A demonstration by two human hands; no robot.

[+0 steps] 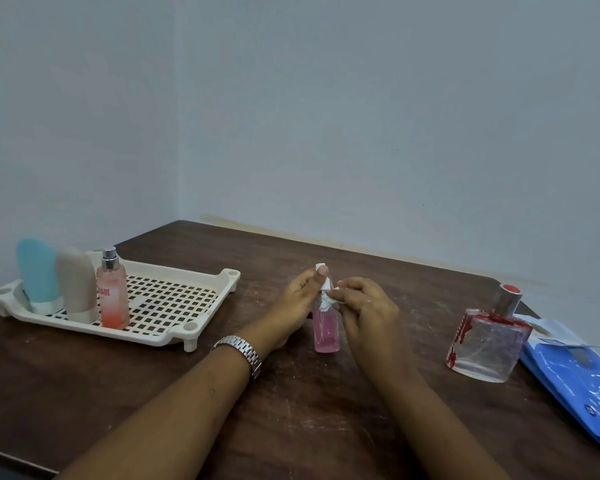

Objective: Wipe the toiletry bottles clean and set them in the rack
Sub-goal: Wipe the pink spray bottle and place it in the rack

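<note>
A small pink spray bottle [326, 329] with a white top stands upright at the table's middle. My left hand [300, 299] grips its upper part, thumb against the white cap. My right hand [368, 310] pinches a small white wipe [333, 296] against the bottle's neck. At the left, the cream slotted rack [174, 299] holds a blue tube [37, 275], a beige tube [78, 285] and a pink spray bottle [113, 296], all upright along its left side. A square clear glass perfume bottle [485, 341] with red smears stands on the table to the right.
A blue wipes packet [575, 372] with its white flap open lies at the table's right edge, just beyond the glass bottle. The dark wooden table [291, 410] sits in a corner between two pale walls. A metal watch is on my left wrist.
</note>
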